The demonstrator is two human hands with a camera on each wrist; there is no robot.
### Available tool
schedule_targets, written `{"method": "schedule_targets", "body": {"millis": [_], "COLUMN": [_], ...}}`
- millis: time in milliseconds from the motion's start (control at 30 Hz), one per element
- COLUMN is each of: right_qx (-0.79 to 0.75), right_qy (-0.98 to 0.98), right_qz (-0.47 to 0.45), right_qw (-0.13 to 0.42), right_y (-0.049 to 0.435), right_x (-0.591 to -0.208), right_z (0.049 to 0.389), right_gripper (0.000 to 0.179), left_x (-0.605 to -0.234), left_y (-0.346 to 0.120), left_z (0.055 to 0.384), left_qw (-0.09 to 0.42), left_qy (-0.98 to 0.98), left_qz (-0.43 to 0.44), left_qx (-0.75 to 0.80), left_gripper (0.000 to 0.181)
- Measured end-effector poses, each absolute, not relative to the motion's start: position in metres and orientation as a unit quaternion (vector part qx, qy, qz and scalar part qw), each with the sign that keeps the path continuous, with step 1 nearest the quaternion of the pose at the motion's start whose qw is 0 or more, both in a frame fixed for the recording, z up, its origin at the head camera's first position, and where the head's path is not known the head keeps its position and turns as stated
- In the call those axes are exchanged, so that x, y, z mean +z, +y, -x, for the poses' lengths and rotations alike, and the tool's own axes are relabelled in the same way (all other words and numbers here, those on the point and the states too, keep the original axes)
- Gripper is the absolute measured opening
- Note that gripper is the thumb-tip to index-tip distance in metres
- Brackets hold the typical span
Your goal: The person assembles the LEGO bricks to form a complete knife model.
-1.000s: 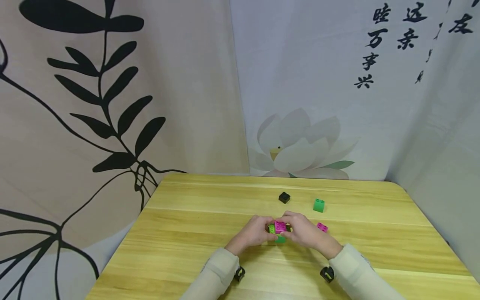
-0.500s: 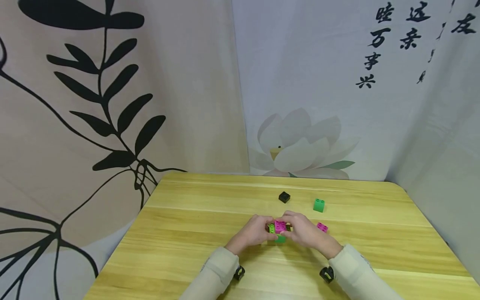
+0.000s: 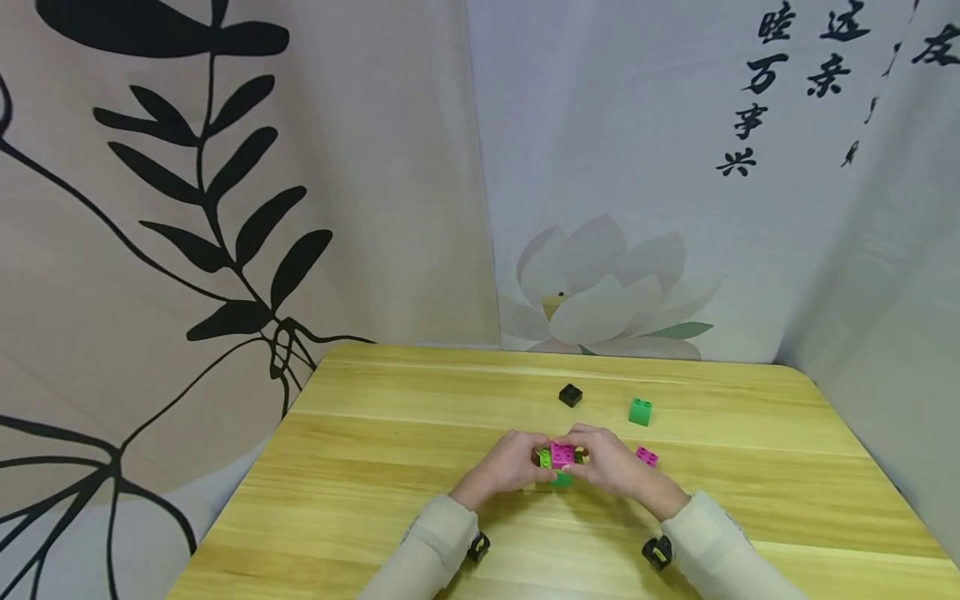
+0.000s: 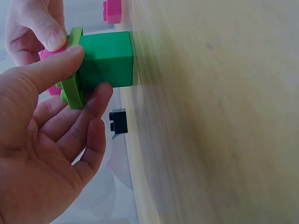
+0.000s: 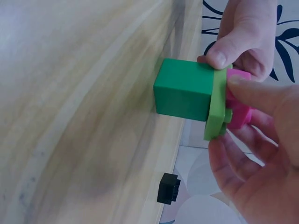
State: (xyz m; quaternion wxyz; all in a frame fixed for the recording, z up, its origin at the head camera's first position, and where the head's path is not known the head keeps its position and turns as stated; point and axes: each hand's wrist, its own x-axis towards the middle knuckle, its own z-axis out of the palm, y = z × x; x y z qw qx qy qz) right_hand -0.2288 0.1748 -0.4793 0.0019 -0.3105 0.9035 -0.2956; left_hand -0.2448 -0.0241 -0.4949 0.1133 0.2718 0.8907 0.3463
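Note:
Both hands hold a small stack of toy building bricks over the table, in the middle of the head view. At its bottom is a green brick [image 4: 106, 59], standing on the wood or close to it. A flat lime green brick [image 5: 216, 105] lies across the green one, with a pink brick [image 3: 562, 454] on top. My left hand [image 3: 512, 461] pinches the lime brick, its thumb at the edge where it meets the green brick. On the other side my right hand [image 3: 609, 458] grips the pink brick, thumb on its side and fingers curled around the lime brick's end.
On the wooden table [image 3: 360, 467] beyond the hands lie a black brick [image 3: 571, 395] and another green brick [image 3: 641, 411]. A second pink brick [image 3: 647, 456] is just right of the right hand. Printed curtains [image 3: 397, 183] hang behind the table's far edge.
Both hands and the stack keep nearly the same place and grip. The head view has shifted very slightly.

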Motion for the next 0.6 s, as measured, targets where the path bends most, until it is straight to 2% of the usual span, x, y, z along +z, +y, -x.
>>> {"method": "schedule_targets", "body": {"millis": [267,600], "right_qx": [-0.298,-0.288], "right_qy": [0.908,0.913], "right_qz": [0.295,0.289], "right_qw": [0.007,-0.018], "right_y": [0.175,0.191], "right_x": [-0.478,-0.473], "right_z": [0.224,0.219], "right_gripper": [0.041,0.050], "left_x": [-0.497,-0.496], "left_y": [-0.024,-0.024], "left_z": [0.245,0.246], "left_qw": [0.109,0.111], "left_qy": [0.886,0.890], "left_qz": [-0.280,-0.275], "left_qx": [0.353,0.347], "left_gripper": [0.025,0.027]}}
